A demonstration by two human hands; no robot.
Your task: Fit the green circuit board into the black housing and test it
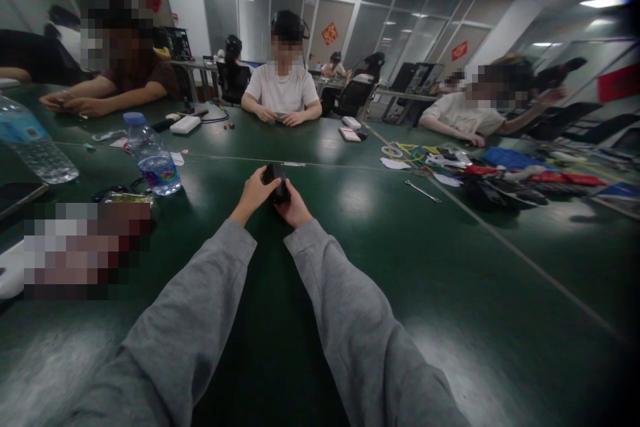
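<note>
Both my hands are closed around a small black box-like object (278, 185) over the middle of the green table (390, 267). My left hand (256, 192) grips its left side, with the thumb lying across the near face. From the lower right, my right hand (296, 205) holds the other side. The object looks tilted, and my fingers cover part of it, so I cannot make out its exact kind. A small pale strip (294, 164) lies on the table just beyond my hands.
Two water bottles, one with a blue cap (153, 157) and a larger one (35, 140), stand at left. A wrench (423, 191) and a heap of cables and bags (515, 177) lie at right. Several people sit around the table, one opposite in a white shirt (281, 90).
</note>
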